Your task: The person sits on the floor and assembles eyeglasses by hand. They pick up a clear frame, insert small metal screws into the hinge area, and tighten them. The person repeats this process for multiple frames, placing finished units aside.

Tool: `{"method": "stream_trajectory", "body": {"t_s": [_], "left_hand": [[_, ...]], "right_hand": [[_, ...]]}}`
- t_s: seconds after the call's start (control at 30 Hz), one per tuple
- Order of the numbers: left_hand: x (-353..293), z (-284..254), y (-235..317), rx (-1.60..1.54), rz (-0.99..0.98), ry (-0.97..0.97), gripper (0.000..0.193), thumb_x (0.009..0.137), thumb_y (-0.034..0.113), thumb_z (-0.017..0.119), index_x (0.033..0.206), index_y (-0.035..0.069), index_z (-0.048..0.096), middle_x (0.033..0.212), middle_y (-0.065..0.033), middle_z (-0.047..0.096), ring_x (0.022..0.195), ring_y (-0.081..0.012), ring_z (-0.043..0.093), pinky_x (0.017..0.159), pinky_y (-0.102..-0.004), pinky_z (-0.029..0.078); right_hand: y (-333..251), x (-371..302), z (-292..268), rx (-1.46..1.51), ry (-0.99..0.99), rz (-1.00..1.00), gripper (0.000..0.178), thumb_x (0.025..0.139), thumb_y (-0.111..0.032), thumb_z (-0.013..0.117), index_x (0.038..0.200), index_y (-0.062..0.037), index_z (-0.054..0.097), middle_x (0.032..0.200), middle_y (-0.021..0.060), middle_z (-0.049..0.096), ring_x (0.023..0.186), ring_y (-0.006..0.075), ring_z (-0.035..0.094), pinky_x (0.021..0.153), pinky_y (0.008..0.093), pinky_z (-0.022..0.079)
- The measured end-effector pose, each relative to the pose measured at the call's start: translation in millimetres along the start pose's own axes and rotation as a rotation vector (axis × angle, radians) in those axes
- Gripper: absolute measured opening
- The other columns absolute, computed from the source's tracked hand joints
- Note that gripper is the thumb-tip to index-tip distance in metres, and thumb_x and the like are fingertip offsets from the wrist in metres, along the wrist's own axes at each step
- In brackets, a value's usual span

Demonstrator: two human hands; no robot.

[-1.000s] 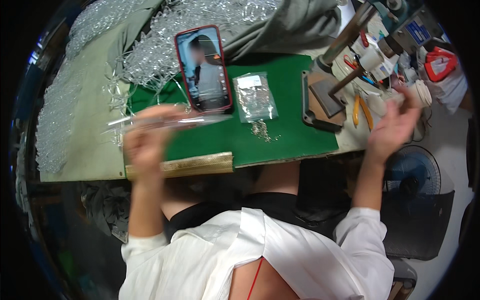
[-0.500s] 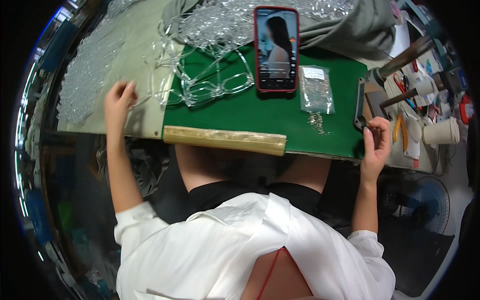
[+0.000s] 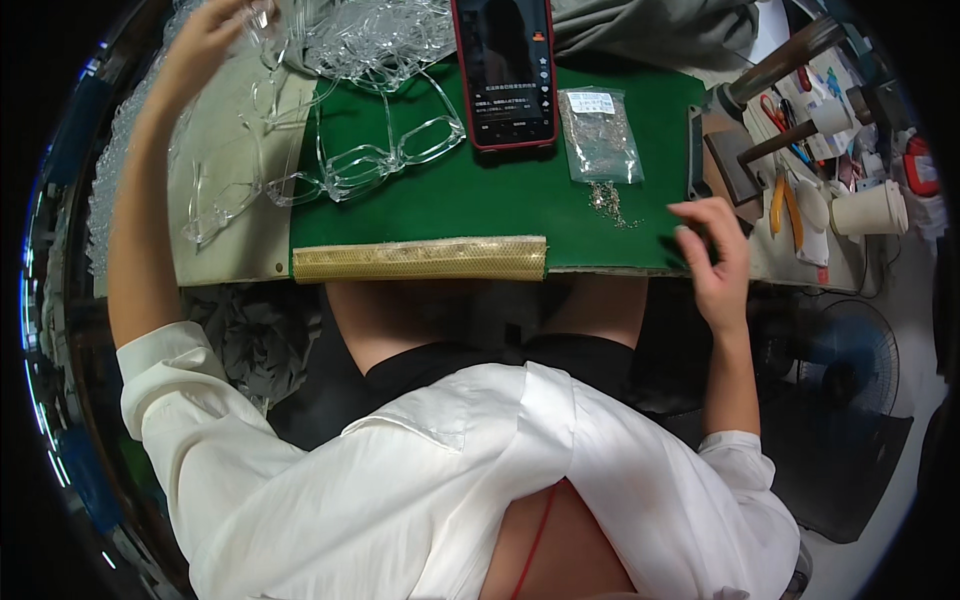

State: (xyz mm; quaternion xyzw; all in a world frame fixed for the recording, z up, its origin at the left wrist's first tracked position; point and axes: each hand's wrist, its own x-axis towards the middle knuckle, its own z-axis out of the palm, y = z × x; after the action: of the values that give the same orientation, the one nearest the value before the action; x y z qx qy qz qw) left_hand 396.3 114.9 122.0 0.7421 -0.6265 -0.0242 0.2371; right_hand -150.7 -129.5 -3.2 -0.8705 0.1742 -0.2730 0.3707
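My left hand point(image 3: 212, 40) is stretched far up to the left, its fingers pinched on a clear eyeglass frame point(image 3: 263, 20) at the edge of a heap of clear frames point(image 3: 375, 35). My right hand point(image 3: 712, 252) hovers at the right edge of the green mat point(image 3: 450, 205) with its fingers loosely curled and apart, holding nothing. Small loose metal parts point(image 3: 608, 200) lie just left of it, below a clear bag of parts point(image 3: 598, 135). One clear frame point(image 3: 385, 160) rests on the mat. A red-cased phone point(image 3: 503, 70) lies at the mat's far edge.
A gold strip point(image 3: 420, 260) runs along the mat's near edge. More clear frames point(image 3: 225, 200) lie on the beige cover at left. On the right are a metal block point(image 3: 728, 165), yellow-handled pliers point(image 3: 785, 205), a paper cup point(image 3: 872, 210), and a fan point(image 3: 850, 360) below.
My left hand has gone from the beige cover up to the heap of clear frames. My right hand has come left from the tool area to the mat's edge. The view has shifted.
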Motion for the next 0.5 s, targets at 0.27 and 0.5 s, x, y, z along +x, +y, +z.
{"method": "stream_trajectory", "body": {"t_s": [0.27, 0.5], "left_hand": [[-16.5, 29.7, 88.7, -1.324, -0.122, -0.041, 0.041, 0.092, 0.011, 0.053, 0.13, 0.0, 0.056, 0.137, -0.0181, 0.053, 0.128, -0.0261, 0.05, 0.106, -0.0359, 0.039], [-72.3, 98.7, 151.6, -1.809, 0.374, 0.076, 0.057, 0.093, 0.014, 0.047, 0.137, -0.018, 0.03, 0.142, -0.0363, 0.034, 0.129, -0.0339, 0.045, 0.112, -0.0436, 0.032]], "right_hand": [[6.9, -5.3, 2.0, -0.498, -0.226, -0.305, 0.043, 0.08, -0.036, 0.066, 0.117, -0.0139, 0.068, 0.099, 0.0087, 0.055, 0.092, 0.0272, 0.053, 0.081, 0.0364, 0.043], [16.0, 0.7, 2.0, -0.2, -0.068, -0.082, 0.015, 0.082, -0.008, 0.065, 0.095, -0.0056, 0.07, 0.086, 0.0076, 0.062, 0.087, 0.0247, 0.058, 0.077, 0.0333, 0.047]]}}
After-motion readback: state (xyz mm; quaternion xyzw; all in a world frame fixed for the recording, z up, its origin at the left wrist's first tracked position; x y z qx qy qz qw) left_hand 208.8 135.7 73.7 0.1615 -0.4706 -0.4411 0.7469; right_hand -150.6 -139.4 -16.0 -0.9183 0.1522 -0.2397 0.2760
